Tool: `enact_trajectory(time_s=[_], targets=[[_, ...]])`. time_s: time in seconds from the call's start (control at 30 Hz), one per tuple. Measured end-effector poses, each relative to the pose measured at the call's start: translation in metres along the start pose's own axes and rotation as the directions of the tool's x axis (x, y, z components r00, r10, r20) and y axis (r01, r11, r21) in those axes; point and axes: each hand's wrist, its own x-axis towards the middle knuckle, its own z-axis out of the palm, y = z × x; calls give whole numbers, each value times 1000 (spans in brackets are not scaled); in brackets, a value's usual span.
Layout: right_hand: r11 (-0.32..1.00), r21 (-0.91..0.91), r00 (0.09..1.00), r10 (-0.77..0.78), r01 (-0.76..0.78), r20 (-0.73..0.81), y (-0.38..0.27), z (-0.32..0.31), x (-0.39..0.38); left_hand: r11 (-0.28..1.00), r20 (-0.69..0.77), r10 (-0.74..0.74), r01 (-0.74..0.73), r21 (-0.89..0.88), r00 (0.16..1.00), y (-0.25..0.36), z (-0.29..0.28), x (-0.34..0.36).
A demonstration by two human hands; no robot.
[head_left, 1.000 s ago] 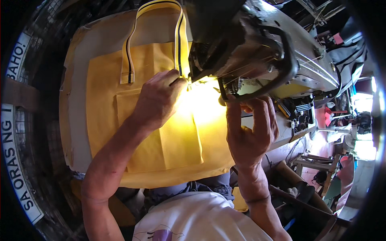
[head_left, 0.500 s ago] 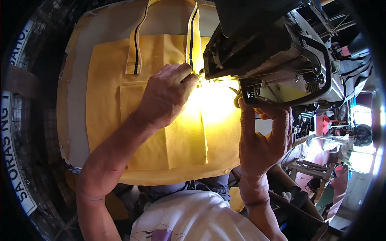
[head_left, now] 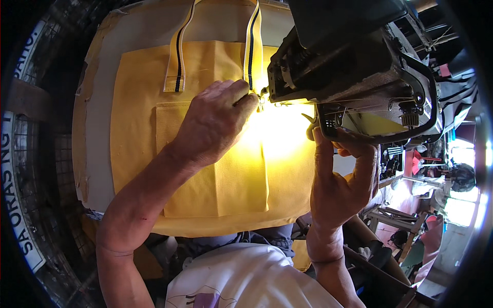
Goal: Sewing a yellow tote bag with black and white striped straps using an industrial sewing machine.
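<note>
My left hand (head_left: 215,120) lies over a yellow fabric panel (head_left: 136,149), its fingers closed at the lower end of a yellow strap (head_left: 251,43) with white and navy stripes. The fingertips are partly hidden, close beside the needle area of a dark sewing machine (head_left: 354,66). A bright lamp glow washes out the cloth there. My right hand (head_left: 341,187) is raised at the underside of the machine head, fingers curled and closed round a small lever (head_left: 310,128) by its end. The strap's other end (head_left: 174,82) rests on the panel, above a stitched pocket piece (head_left: 190,190).
The panel lies on a pale, worn work surface (head_left: 100,77) with ragged edges. A dark curved guard (head_left: 435,97) and taut threads show on the machine. Wire mesh and a lettered sign (head_left: 18,200) stand at the left. Wooden frames (head_left: 395,220) clutter the right.
The machine and cloth appear slightly further right in the picture, the machine more so. Both hands keep the same grip and nearly the same place against the strap and lever.
</note>
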Motion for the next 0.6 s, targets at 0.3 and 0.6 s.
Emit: enact_trajectory(time_s=[0.3, 0.6], targets=[[1000, 12, 1000, -11, 11, 29, 3, -1, -1, 1000, -14, 19, -19, 23, 1000, 1, 1, 2], [999, 32, 1000, 26, -25, -12, 4, 1, -3, 999, -6, 16, -16, 51, 1000, 1, -1, 1]])
